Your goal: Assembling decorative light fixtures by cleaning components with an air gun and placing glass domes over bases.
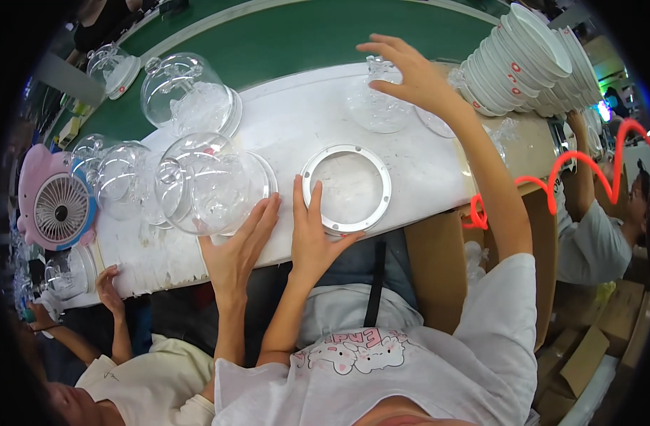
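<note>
My left hand [311,238] rests at the near left side of a flat white ring [385,186] that lies on the white worktop. Its fingers are stretched and spread, touching the rim, with the thumb along the near edge. Farther off and to the right, my right hand [409,71] is raised with its fingers apart. Just beside its thumb and fingers are clear plastic pieces [378,110], whose exact shape I cannot make out. To the left of the ring, a clear dome [204,181] lies tilted by a white ring base, with a co-worker's hand [236,248] against it.
More clear domes [181,89] stand to the left. A pink fan [55,202] is at the far left, stacked white bowl-shaped parts [513,64] at the far right. A green conveyor [289,42] runs behind the worktop [282,117]. A cardboard box [439,273] is below, with co-workers on both sides.
</note>
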Motion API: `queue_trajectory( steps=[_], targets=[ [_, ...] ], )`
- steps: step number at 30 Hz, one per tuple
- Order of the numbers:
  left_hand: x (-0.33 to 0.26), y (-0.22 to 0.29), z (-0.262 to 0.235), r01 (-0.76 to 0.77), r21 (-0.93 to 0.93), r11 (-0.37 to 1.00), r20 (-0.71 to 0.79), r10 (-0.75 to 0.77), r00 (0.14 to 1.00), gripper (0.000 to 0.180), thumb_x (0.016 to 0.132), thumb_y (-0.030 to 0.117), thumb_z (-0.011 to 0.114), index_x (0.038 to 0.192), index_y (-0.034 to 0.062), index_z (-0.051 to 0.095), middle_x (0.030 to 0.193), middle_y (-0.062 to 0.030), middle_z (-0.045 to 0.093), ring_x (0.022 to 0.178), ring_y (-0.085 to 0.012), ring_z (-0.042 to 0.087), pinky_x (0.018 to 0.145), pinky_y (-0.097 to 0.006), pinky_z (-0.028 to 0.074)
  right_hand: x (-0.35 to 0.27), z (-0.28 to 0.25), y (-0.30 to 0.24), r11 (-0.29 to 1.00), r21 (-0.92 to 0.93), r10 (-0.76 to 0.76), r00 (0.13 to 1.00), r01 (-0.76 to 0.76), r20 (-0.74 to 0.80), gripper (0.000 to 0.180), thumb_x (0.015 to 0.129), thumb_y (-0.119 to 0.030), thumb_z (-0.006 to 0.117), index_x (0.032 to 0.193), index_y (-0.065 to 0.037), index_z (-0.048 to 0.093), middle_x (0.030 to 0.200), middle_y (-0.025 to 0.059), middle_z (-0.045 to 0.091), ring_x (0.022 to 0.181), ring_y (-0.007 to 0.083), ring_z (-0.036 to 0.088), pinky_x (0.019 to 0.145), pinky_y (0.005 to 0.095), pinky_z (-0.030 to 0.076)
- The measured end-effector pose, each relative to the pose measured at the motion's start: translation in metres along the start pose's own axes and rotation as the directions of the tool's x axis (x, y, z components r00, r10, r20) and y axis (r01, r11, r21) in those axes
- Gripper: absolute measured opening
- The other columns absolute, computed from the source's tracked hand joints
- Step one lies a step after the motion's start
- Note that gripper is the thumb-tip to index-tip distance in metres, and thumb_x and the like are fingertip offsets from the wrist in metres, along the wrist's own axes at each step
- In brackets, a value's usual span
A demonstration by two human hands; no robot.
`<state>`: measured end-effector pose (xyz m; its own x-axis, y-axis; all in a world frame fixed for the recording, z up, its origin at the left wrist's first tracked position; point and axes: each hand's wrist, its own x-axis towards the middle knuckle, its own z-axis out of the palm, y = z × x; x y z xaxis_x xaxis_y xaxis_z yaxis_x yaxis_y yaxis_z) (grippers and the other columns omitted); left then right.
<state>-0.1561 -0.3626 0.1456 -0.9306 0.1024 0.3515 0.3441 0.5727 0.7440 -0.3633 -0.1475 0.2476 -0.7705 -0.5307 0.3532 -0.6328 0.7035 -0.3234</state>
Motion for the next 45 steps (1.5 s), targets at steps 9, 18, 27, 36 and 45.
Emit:
queue_trajectory(
  steps=[9,18,27,36,45],
  targets=[
    [0.001,0.001,0.0,0.002,0.015,1.0,-0.002,-0.002,1.0,0.103,0.057,0.032,0.085,0.138,0.0024,0.028,0.143,-0.0317,0.015,0.13,-0.0465,0.027,0.101,-0.047,0.035,0.022,-0.008,0.02,0.997,0.052,0.034,0.941,-0.054,0.338,0.042,0.081,-0.015,0.058,0.122,-0.017,0.051,0.127,0.0088,0.051,0.118,0.0261,0.048,0.099,0.0369,0.038],
    [0.001,0.002,0.0,-0.026,0.042,0.999,-0.001,0.026,1.0,0.103,0.058,0.032,0.084,0.138,0.0022,0.027,0.143,-0.0319,0.015,0.13,-0.0467,0.026,0.1,-0.047,0.035,0.021,-0.012,0.021,0.98,-0.189,-0.023,0.983,0.058,0.181,0.022,0.073,-0.016,0.069,0.089,-0.011,0.056,0.1,-0.0004,0.062,0.089,0.0222,0.059,0.076,0.0347,0.047],
    [0.0,0.0,0.001,0.001,0.006,1.0,-0.015,-0.001,1.0,0.104,0.056,0.031,0.085,0.138,0.0024,0.027,0.144,-0.0287,0.016,0.131,-0.0432,0.026,0.101,-0.046,0.034,0.016,-0.018,0.021,0.902,0.129,0.395,0.908,-0.412,0.137,0.029,0.075,-0.028,0.067,0.082,-0.003,0.053,0.068,0.0099,0.06,0.067,0.0253,0.061,0.062,0.0316,0.047],
    [0.001,0.0,0.004,0.002,-0.003,1.0,-0.035,-0.002,0.999,0.107,0.055,0.03,0.086,0.139,0.0014,0.025,0.145,-0.0262,0.017,0.132,-0.0406,0.027,0.104,-0.045,0.032,0.006,0.013,0.055,0.879,-0.006,0.473,0.873,-0.476,0.12,0.042,0.08,-0.04,0.064,0.097,-0.003,0.056,0.078,0.0095,0.066,0.065,0.017,0.066,0.055,0.0283,0.051],
    [0.007,-0.002,-0.01,0.016,0.005,1.0,0.035,-0.016,0.999,0.109,0.058,0.026,0.084,0.14,-0.0022,0.018,0.144,-0.0314,0.011,0.134,-0.0455,0.017,0.107,-0.048,0.026,-0.002,-0.002,0.05,0.782,0.277,0.464,0.818,-0.559,0.34,0.04,0.083,-0.039,0.062,0.106,-0.006,0.064,0.081,0.0064,0.066,0.069,0.0105,0.063,0.057,0.0222,0.05]
  ],
)
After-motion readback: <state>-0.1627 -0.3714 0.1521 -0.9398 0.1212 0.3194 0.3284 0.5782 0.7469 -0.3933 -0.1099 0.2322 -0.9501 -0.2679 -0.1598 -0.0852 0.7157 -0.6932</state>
